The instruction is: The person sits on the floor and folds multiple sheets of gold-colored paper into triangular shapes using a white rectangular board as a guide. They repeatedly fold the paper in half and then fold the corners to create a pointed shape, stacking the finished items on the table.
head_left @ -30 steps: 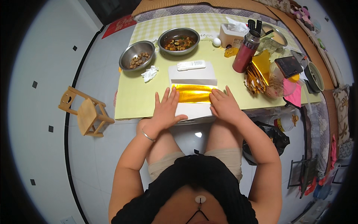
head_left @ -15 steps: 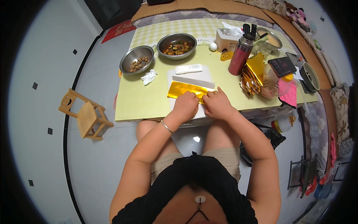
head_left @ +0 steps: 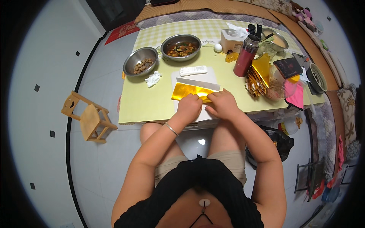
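A sheet of shiny gold foil paper (head_left: 185,91) lies folded over on a white board (head_left: 176,76) at the table's near edge, with a greyish-white strip along its far side. My left hand (head_left: 189,106) presses on the foil's near edge, fingers curled and closed on it. Beside it, my right hand (head_left: 223,105) has its fingers bent over the right end of the foil, its thumb lower and apart from the fingers. What lies under the fingertips is hidden. Just beyond the foil rests a white packet (head_left: 193,71).
On the left are a steel bowl of nuts (head_left: 129,65), a crumpled tissue (head_left: 153,79) and a steel bowl of food (head_left: 170,56). To the right stand a red flask (head_left: 244,60), a stack of folded gold paper (head_left: 260,72), a tissue box (head_left: 229,41) and an egg (head_left: 218,48).
My right thumb has come away from beside the left hand and dropped toward the table edge. Otherwise the hands and foil stay nearly in place; the whole view has shifted slightly.
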